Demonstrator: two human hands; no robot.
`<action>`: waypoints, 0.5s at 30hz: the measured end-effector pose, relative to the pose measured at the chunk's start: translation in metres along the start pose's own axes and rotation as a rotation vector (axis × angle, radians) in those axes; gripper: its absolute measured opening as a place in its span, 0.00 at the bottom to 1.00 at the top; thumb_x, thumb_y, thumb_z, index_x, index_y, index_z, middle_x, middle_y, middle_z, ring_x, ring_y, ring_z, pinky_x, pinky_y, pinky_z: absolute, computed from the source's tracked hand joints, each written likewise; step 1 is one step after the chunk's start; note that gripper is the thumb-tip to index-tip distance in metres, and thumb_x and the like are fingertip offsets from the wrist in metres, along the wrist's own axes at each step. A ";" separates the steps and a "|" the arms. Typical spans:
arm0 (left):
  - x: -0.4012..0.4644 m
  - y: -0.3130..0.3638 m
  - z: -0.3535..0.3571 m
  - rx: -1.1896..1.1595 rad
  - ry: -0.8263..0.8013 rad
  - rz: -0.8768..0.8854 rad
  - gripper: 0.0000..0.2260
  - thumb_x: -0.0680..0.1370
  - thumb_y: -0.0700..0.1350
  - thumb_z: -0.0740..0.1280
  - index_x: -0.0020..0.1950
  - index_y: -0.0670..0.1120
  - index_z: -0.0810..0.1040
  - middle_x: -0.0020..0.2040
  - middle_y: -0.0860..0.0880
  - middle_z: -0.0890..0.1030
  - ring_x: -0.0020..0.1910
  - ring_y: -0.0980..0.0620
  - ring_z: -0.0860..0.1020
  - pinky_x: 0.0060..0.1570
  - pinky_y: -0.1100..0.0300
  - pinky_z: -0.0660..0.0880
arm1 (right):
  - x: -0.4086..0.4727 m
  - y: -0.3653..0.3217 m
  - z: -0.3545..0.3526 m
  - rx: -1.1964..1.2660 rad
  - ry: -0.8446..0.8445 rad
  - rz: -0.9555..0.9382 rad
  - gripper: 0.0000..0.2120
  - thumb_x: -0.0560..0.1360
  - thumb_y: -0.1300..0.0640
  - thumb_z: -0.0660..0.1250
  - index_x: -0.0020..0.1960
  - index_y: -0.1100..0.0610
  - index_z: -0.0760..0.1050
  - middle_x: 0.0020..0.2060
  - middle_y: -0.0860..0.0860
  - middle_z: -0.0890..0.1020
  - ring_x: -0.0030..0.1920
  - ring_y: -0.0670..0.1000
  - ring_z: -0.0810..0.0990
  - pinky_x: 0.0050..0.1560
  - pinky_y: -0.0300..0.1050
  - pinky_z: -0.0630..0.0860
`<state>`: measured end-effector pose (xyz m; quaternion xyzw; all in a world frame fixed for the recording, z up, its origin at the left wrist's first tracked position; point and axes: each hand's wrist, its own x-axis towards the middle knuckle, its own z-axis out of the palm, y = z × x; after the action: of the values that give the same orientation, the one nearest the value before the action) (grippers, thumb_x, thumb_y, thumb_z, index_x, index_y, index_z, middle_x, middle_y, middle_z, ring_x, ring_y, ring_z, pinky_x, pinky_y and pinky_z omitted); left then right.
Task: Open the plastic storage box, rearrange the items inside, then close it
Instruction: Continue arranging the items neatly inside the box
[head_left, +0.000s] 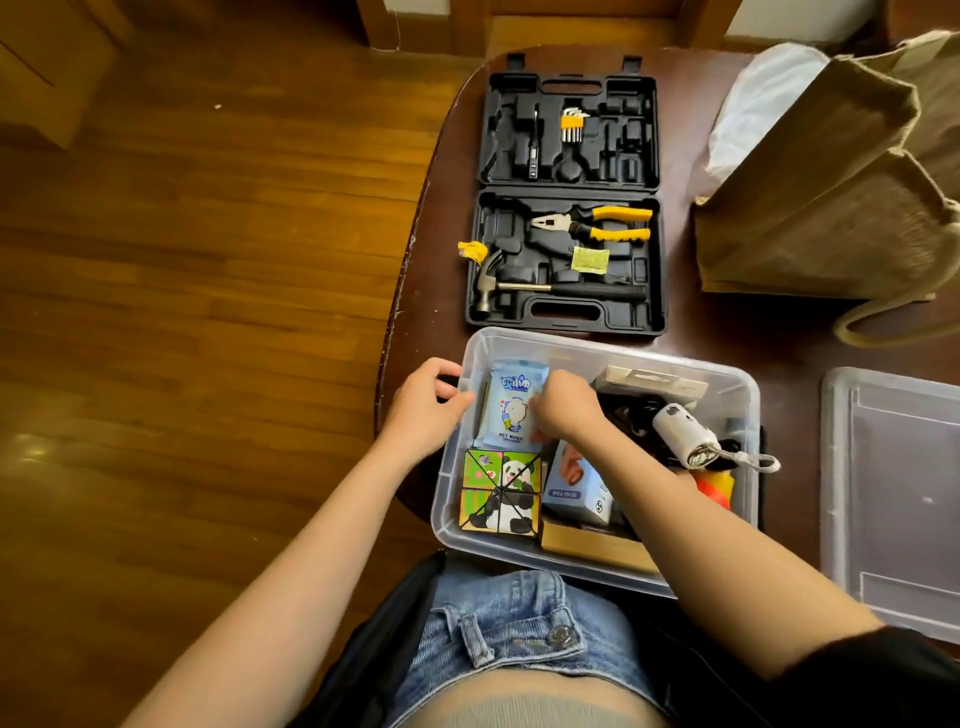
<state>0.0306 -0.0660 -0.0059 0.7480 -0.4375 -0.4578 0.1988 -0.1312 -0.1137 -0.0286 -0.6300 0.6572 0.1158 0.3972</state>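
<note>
The clear plastic storage box (748, 447) sits open at the near edge of the dark bench (691, 332), just in front of the person's lap. Its lid (893, 499) lies flat on the bench to the right, apart from the box.

The left hand (426, 402) reaches in from the near left, forearm angled up toward the box. Its grip is curled over the box's left rim, fingers on the outside and thumb toward the inside.

The right hand (563, 402) comes across from the near right, forearm lying over the box's contents, wrist bent down. Its fingers are curled and its grip pinches the right edge of a blue wet wipes pack (511, 410), which stands against the far-left inner part of the box.

Nearer than the pack lies a panda puzzle cube (501, 491) in the near-left corner. Beside it on the right is a mini fan box (576, 488). A white flashlight (680, 431) rests on the dark items at the right side.

Beyond the box, an open black tool case (569, 208) holds yellow-handled pliers (597, 223) and a hammer (550, 288). A brown bag (831, 182) stands at the far right.
</note>
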 end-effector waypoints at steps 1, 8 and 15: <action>0.000 0.000 0.000 0.017 -0.006 0.011 0.09 0.76 0.44 0.69 0.51 0.55 0.71 0.42 0.48 0.82 0.42 0.48 0.81 0.50 0.46 0.78 | 0.002 -0.003 0.004 -0.055 -0.030 0.011 0.03 0.72 0.65 0.64 0.39 0.62 0.73 0.40 0.57 0.79 0.43 0.58 0.77 0.42 0.46 0.73; -0.002 -0.007 0.002 0.104 0.008 0.070 0.09 0.77 0.48 0.67 0.57 0.55 0.73 0.38 0.55 0.80 0.40 0.55 0.80 0.42 0.54 0.78 | 0.008 -0.012 0.018 -0.326 -0.116 0.003 0.03 0.74 0.64 0.61 0.45 0.60 0.73 0.47 0.57 0.80 0.50 0.57 0.80 0.41 0.46 0.73; 0.003 -0.008 -0.002 0.102 -0.040 0.067 0.07 0.77 0.48 0.68 0.50 0.57 0.71 0.40 0.55 0.80 0.42 0.53 0.81 0.47 0.49 0.78 | 0.008 -0.007 0.017 -0.366 -0.206 -0.009 0.06 0.75 0.64 0.61 0.49 0.64 0.75 0.48 0.57 0.79 0.49 0.57 0.78 0.45 0.46 0.74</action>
<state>0.0364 -0.0641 -0.0118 0.7327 -0.4890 -0.4429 0.1669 -0.1171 -0.1101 -0.0427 -0.6793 0.5784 0.2953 0.3418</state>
